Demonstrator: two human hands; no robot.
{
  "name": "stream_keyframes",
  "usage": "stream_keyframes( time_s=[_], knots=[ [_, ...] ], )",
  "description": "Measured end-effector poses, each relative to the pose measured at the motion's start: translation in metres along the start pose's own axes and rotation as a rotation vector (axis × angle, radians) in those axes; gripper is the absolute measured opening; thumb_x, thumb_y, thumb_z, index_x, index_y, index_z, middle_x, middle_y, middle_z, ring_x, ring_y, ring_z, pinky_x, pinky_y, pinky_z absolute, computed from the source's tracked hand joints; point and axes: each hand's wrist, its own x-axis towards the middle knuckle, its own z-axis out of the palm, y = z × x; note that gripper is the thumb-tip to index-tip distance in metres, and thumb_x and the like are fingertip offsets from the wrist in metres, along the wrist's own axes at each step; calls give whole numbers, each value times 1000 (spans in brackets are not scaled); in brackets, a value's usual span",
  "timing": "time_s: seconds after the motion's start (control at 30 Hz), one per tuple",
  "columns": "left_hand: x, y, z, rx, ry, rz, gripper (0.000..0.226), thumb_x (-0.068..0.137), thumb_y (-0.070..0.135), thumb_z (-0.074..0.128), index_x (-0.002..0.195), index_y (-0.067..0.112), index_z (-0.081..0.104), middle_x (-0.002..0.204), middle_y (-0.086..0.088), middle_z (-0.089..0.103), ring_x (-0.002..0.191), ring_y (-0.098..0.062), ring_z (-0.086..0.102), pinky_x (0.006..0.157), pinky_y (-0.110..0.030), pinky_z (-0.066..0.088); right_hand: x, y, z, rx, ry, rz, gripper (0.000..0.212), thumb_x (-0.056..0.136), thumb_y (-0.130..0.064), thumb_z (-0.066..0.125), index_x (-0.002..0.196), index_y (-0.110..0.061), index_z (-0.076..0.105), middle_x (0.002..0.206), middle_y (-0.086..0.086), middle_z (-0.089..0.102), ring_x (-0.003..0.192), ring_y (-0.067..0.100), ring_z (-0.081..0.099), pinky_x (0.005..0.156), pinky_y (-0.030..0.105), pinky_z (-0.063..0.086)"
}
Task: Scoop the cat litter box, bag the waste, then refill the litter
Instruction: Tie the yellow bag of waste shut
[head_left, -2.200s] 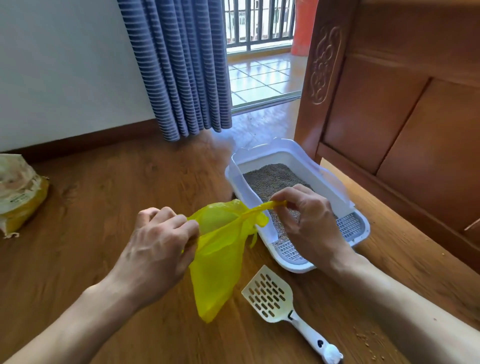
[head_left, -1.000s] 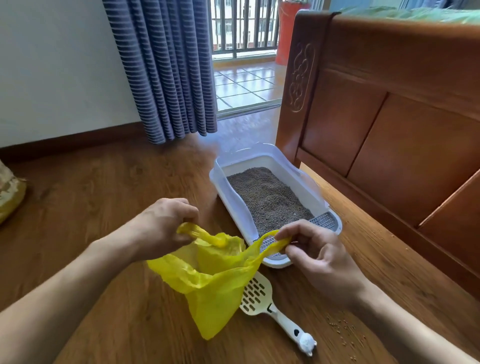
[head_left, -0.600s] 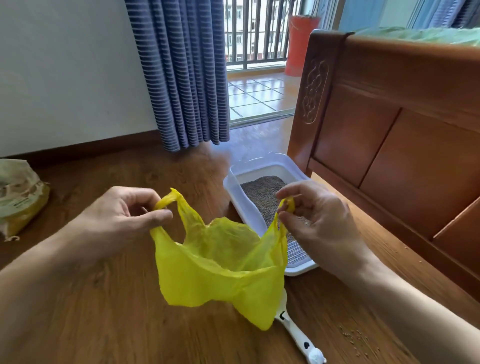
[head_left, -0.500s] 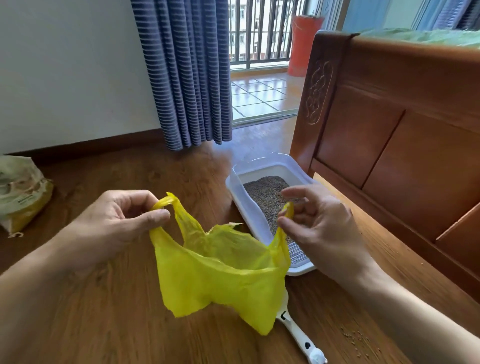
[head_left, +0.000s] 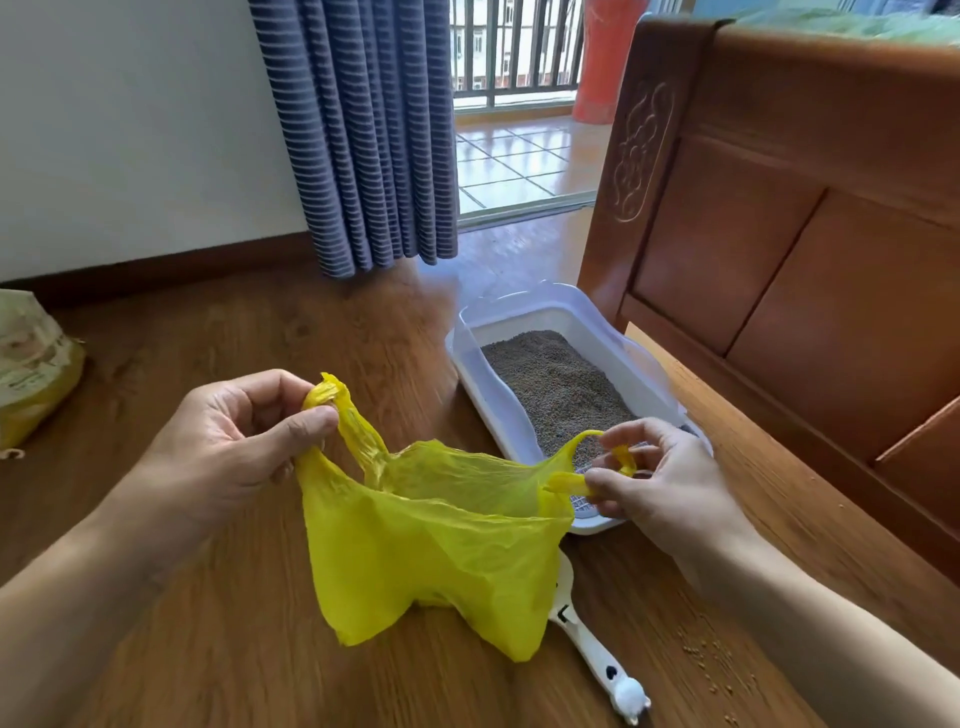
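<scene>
Head view: my left hand (head_left: 234, 447) and right hand (head_left: 654, 478) each pinch a handle, now spreading the thin yellow plastic bag (head_left: 431, 551) wider, ready for waste.

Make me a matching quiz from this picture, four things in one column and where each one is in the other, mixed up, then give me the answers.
Things:
1. bag
2. scoop
3. litter box
4. sack

Places:
A. at the far left edge, on the floor
B. beside the wooden bed frame
C. held up between both hands
D. on the floor, partly behind the bag

Pairs: 1-C, 2-D, 3-B, 4-A
</scene>
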Motion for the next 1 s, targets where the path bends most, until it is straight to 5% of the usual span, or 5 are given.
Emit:
stream_keyframes(
  time_s=[0.1, 0.57, 0.77, 0.9, 1.0],
  knots=[
    [4, -1, 5, -25, 11, 8, 16, 74, 28, 72, 80, 13, 72, 64, 1, 59, 56, -9, 46, 47, -15, 40, 7, 9, -6, -3, 10, 1, 44, 79, 3, 73, 112, -17, 52, 73, 8, 73, 65, 28, 73, 70, 48, 60],
    [29, 43, 14, -99, 140, 22, 11, 75, 14, 67, 84, 12, 73, 59, 3, 61, 54, -3, 53, 48, -9, 42, 15, -66, -24, -142, -141, -370, 13, 88, -21, 72, 77, -19, 64, 63, 3, 55, 53, 17, 43, 51, 32, 40],
    [-7, 101, 12, 186, 232, 144, 13, 77, 26, 74, 89, 32, 72, 72, 5, 68, 61, -4, 61, 56, -11, 48, -28, -146, -49, -164, -74, -482, 15, 90, -30, 69, 80, -23, 61, 71, -4, 60, 62, 16, 54, 60, 30, 47],
    [-28, 141, 10, 92, 264, 140, 45, 70, 72, 70, 93, 34, 71, 81, 8, 72, 67, -2, 62, 61, -14, 51, -49, -172, -64, -58, -81, -443, 19, 90, -33, 68, 81, -18, 63, 70, 5, 62, 65, 31, 54, 57, 38, 46],
    [-49, 164, 31, -44, 256, 135, 21, 82, 37, 74, 89, 18, 72, 69, 8, 67, 61, -3, 58, 58, -16, 49, -57, -158, -75, -180, -126, -279, 26, 91, -30, 68, 72, -13, 65, 65, 7, 68, 54, 16, 59, 56, 33, 45]
  ],
)
